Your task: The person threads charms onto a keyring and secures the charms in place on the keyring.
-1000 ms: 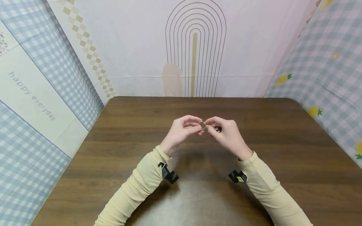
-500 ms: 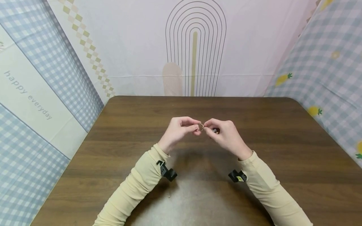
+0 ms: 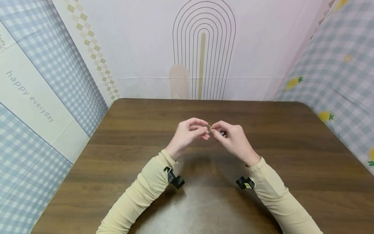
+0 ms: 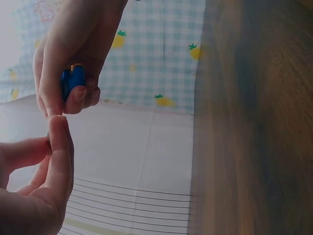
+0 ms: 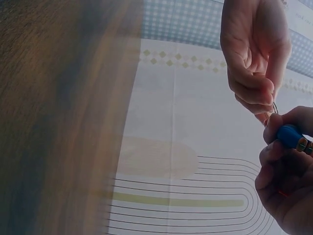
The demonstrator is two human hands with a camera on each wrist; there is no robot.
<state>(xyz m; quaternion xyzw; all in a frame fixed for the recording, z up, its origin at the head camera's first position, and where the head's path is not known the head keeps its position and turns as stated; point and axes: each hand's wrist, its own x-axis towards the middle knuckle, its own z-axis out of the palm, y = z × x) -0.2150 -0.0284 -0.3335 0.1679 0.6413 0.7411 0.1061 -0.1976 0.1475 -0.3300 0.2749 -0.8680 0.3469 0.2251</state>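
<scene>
A thin metal ring [image 3: 210, 129] is pinched between the thumb and fingers of my left hand [image 3: 187, 134], over the middle of the table. Facing it, my right hand [image 3: 234, 139] has its thumb and index fingertips together at the ring's right edge. Within the curl of that same hand sits a small, shiny blue object [image 4: 74, 81] with an orange end. The right wrist view shows the blue object [image 5: 289, 135] with dark and orange bands, partly covered by fingers. Whether it is joined to the ring cannot be seen.
A brown wooden table [image 3: 140, 130] lies beneath both hands. Behind it hangs a pale cloth [image 3: 140, 48] with an arch print, and checked cloths flank the sides. Each sleeve carries a black wrist camera [image 3: 174, 178]. A tiny speck [image 3: 175, 203] lies near the front.
The ring has turned and now looks narrower, with more of it behind the left fingers. Both hands have shifted only slightly and stay close together. The blue object remains in the right hand.
</scene>
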